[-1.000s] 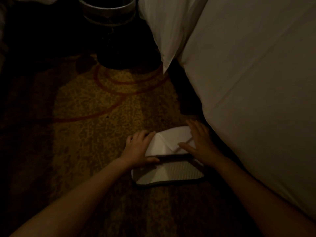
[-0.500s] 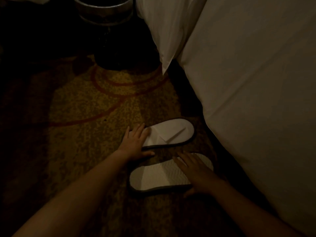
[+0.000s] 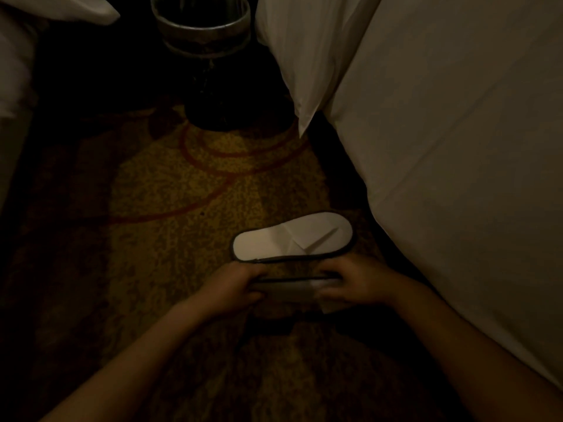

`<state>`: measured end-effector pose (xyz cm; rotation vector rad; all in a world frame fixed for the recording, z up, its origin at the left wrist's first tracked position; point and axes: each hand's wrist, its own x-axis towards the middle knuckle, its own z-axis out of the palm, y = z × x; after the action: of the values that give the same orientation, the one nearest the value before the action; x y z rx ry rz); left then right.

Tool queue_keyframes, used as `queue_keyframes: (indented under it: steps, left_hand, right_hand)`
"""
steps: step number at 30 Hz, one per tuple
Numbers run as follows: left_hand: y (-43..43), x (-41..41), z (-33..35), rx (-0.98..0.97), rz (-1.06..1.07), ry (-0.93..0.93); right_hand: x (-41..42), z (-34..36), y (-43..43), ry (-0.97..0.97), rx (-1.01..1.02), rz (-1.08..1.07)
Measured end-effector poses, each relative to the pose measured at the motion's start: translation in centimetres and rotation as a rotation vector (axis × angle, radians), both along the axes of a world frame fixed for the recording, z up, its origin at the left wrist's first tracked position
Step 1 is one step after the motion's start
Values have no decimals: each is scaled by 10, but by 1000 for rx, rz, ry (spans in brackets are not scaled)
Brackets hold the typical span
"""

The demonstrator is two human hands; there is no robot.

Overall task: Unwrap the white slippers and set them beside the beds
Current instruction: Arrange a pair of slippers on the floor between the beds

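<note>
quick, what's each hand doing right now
Left hand: closed on the left end of the second slipper.
Right hand: closed on the same slipper's right end.

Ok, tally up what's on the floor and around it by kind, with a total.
White slippers: 2, one flat on the carpet, one held on edge by the left hand and right hand
Waste bins: 1
Beds: 2, right, left
Total: 5
</note>
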<state>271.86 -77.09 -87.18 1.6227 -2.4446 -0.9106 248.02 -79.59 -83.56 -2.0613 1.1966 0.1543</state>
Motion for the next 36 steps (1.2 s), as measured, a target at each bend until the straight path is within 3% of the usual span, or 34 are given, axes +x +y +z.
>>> queue_keyframes:
  steps: [3, 6, 7, 9, 11, 13, 15, 18, 21, 23, 25, 29, 32, 36]
  left_hand:
    - [-11, 5, 28, -45, 21, 133]
    - [-12, 7, 39, -238, 350, 471]
    - [-8, 6, 40, -197, 502, 586]
    - [6, -6, 35, 87, 767, 695]
    - [26, -25, 20, 357, 803, 651]
    - [44, -38, 4, 414, 735, 576]
    - [51, -42, -3, 392, 689, 551]
    - [38, -29, -4, 334, 519, 392]
    - [18, -14, -1, 387, 328, 270]
    - [9, -10, -4, 410, 207, 216]
    - [5, -14, -10, 491, 148, 235]
    - [5, -33, -32, 554, 102, 152]
    - [11, -45, -56, 304, 141, 50]
    - [22, -51, -81, -76, 123, -100]
  right_hand:
    - [20, 7, 6, -36, -93, 23]
    - [26, 7, 14, -336, 15, -284]
    - [26, 5, 20, -497, 118, -471]
    - [32, -5, 31, -771, 360, -849]
    - [40, -18, 41, -923, 534, -1125]
    - [44, -26, 46, -942, 607, -1295]
    - [45, -31, 49, -827, 604, -1354]
    - [35, -33, 54, -400, 316, -1200]
    - [16, -29, 53, -28, -225, -784]
    - [6, -32, 46, 91, -396, -452]
    - [2, -42, 39, 123, -318, -259]
    - [-4, -64, 40, 243, -141, -158]
    - [-14, -83, 39, 272, -83, -95]
    - [-12, -94, 31, 263, -120, -180]
